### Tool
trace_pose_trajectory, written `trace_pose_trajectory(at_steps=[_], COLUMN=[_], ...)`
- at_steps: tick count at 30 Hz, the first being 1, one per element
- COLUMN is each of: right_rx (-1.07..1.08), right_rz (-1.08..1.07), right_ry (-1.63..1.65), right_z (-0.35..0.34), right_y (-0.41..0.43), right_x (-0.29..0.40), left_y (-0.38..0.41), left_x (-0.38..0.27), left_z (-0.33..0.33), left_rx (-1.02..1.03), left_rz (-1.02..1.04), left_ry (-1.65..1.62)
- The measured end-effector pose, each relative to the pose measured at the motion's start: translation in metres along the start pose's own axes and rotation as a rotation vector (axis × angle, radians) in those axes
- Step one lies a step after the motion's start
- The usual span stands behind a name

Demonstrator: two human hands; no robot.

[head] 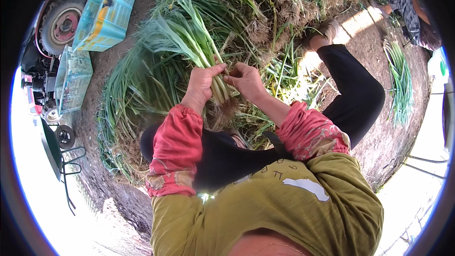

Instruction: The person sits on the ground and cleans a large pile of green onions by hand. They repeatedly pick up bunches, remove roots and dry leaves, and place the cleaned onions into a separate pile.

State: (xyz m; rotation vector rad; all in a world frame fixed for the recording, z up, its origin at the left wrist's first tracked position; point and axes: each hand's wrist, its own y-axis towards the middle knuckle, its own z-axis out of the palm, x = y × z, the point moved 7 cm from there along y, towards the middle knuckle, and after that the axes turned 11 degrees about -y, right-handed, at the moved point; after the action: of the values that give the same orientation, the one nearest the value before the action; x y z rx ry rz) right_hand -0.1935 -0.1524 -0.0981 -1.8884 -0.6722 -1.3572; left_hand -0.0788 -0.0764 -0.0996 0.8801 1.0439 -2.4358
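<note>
My left hand point(203, 81) grips a bunch of allium stalks point(199, 48), like green garlic or young leeks, around its pale stems. Its flat green leaves point away from me, and the rooted ends point(225, 108) hang towards my lap. Beside it, my right hand point(247, 80) pinches at a stalk on the bunch's right side with thumb and forefinger. Under and beyond both hands spreads a large heap of the same plants point(160, 74), with brown, soil-crusted roots point(259, 32). Loose leaves and trimmings point(280, 78) lie between my legs.
Two stacked-looking plastic crates, one blue and yellow point(106, 14), one pale point(74, 78), stand left near a tractor wheel point(64, 25). A wheelbarrow point(53, 145) is lower left. At right, a separate bundle of stalks point(400, 78) lies on the dirt floor point(373, 153); another person's sleeve point(403, 7) shows above.
</note>
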Motion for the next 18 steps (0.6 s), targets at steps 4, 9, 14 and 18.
trace_pose_trajectory(at_steps=[4,9,14,18], right_rx=[0.067,0.021,-0.021,0.263], right_rz=[0.192,0.151,0.111,0.095], right_ry=[0.412,0.183,0.228,-0.294], right_z=[0.010,0.004,0.013,0.016], right_y=[-0.003,-0.002,0.001,0.032], right_x=[-0.009,0.004,0.002,-0.008], left_y=[0.000,-0.002,-0.010,-0.013], left_x=[-0.004,-0.007,-0.007,-0.032], left_z=[0.000,0.002,0.010,0.013], left_rx=[0.001,-0.008,0.012,-0.033], left_rz=[0.014,0.028,0.013,0.071], left_ry=[0.003,0.020,-0.021,0.031])
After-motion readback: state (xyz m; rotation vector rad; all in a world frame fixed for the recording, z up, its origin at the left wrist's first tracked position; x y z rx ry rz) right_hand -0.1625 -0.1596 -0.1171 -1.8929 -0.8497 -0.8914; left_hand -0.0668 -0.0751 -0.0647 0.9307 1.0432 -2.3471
